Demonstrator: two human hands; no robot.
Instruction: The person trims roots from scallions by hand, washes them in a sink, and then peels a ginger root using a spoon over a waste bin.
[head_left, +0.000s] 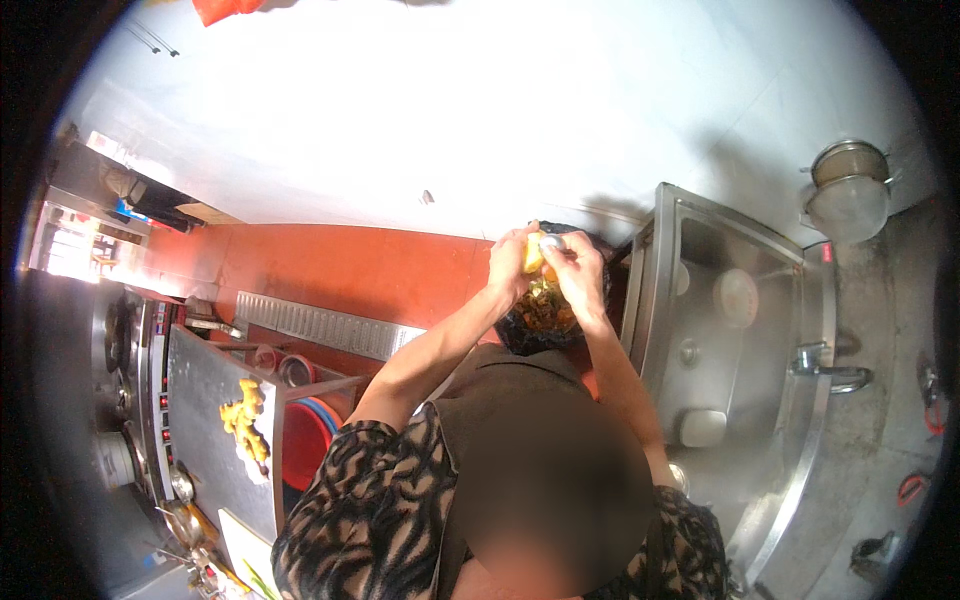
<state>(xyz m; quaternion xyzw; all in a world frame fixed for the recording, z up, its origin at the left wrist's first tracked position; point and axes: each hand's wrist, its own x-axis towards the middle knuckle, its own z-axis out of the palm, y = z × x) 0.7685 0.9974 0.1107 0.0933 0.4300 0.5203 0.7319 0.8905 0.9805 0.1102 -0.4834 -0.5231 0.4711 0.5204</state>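
Note:
My left hand (510, 262) grips a yellow piece of peeled ginger root (533, 255). In my right hand (579, 276) is a small shiny metal tool, probably a spoon (553, 242), its rounded end against or very close to the ginger. Both hands are held over a bin lined with a black plastic bag (525, 337). Mixed food scraps (546, 309) fill the part of the bag that shows between my forearms. More ginger root (246, 424) lies on a steel table (214, 397) to my left.
On my right stands a stainless steel sink (739, 360) with a faucet (829, 367). Sieves (850, 187) hang beyond it. A floor drain grate (322, 322) crosses the red floor (337, 259). Beneath the table sits a red basin (304, 446); a cutting board (244, 544) lies near its end.

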